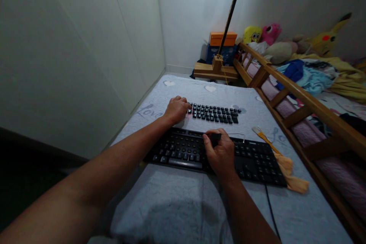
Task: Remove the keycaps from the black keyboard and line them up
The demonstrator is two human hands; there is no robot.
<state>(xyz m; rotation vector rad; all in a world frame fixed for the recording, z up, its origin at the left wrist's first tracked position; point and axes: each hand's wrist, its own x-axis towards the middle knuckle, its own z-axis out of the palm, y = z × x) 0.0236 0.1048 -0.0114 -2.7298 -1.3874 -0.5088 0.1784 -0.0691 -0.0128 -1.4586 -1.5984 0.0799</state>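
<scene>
A black keyboard (248, 163) lies across the cloth, with many keys gone from its left and middle part and small round mounts showing there. My right hand (221, 156) is over the keyboard, closed around the black handle of a wire keycap puller (215, 136); its thin wire loops point right. Beyond the keyboard, loose black keycaps (214, 112) are laid out in rows. My left hand (177, 109) reaches to the left end of these rows. Its fingers are bent together, the tips at the keycaps; whatever is between them is hidden.
A brush (264, 139) with a yellow handle and an orange cloth (299, 183) lie right of the keyboard. A cable (271, 209) runs toward me. A wooden bed rail (309, 103) borders the right side, a white cabinet (85, 45) the left. A wooden stand (215, 69) is behind.
</scene>
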